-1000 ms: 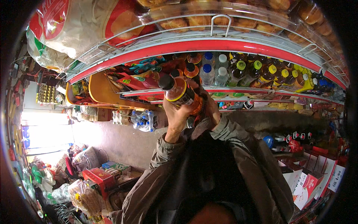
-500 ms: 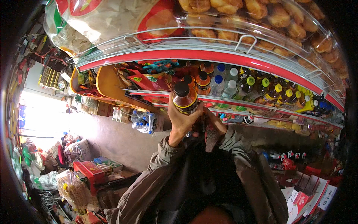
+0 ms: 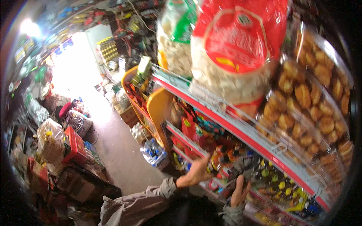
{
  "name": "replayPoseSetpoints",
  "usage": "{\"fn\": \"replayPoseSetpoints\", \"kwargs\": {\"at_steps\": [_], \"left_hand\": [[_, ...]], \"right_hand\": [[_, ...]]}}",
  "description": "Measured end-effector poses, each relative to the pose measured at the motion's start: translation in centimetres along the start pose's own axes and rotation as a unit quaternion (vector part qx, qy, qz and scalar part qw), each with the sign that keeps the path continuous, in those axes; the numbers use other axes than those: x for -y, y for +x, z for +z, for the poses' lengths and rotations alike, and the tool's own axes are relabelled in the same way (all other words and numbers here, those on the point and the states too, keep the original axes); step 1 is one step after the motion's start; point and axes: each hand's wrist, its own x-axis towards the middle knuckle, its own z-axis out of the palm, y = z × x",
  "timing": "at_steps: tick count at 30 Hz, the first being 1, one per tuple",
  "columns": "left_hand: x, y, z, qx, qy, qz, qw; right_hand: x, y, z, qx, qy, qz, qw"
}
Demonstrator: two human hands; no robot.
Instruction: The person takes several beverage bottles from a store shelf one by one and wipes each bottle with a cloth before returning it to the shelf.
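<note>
At the drinks shelf, my left hand (image 3: 197,172) reaches in from the left, thumb raised and fingers apart. Just beyond its fingertips stands a dark bottle with a yellow-and-black label (image 3: 215,159), in the row of bottles. Whether the fingers still touch it is blurred. My right hand (image 3: 239,191) is a little lower and to the right, fingers bent around a dark grey cloth (image 3: 243,167). The cloth is bunched up in front of the shelf and hides part of the bottles behind.
Above, a red-edged wire shelf (image 3: 226,111) carries a large red-and-clear bag (image 3: 241,49) and clear packs of golden pastries (image 3: 301,101). An orange bin (image 3: 156,113) adjoins it at left. Yellow-capped bottles (image 3: 281,184) line the lower shelf. A red box (image 3: 73,145) sits among clutter at far left.
The bottle that my left hand held up is no longer raised; the hand is now at the bottle row. My hands have parted, and the view has swung left and tilted.
</note>
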Motion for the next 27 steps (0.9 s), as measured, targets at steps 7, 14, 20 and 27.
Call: {"fn": "replayPoseSetpoints", "kwargs": {"at_steps": [7, 14, 20, 27], "left_hand": [[-2.5, -3.0, -0.4, 0.126, 0.025, -0.056, 0.99], [2.2, -3.7, 0.2, 0.161, -0.09, 0.041, 0.982], [-1.0, -3.4, -2.2, 0.125, -0.16, -0.052, 0.978], [0.3, -3.2, -1.7, -0.042, -0.012, -0.111, 0.993]], "right_hand": [[2.5, 4.5, 4.0, 0.163, -0.349, -0.136, 0.913], [-4.9, 9.1, 0.5, 0.288, -0.012, 0.087, 0.954], [-7.5, 8.1, 3.2, 0.189, 0.165, 0.211, 0.945], [-9.0, 4.1, 6.5, 0.11, -0.093, -0.023, 0.989]]}}
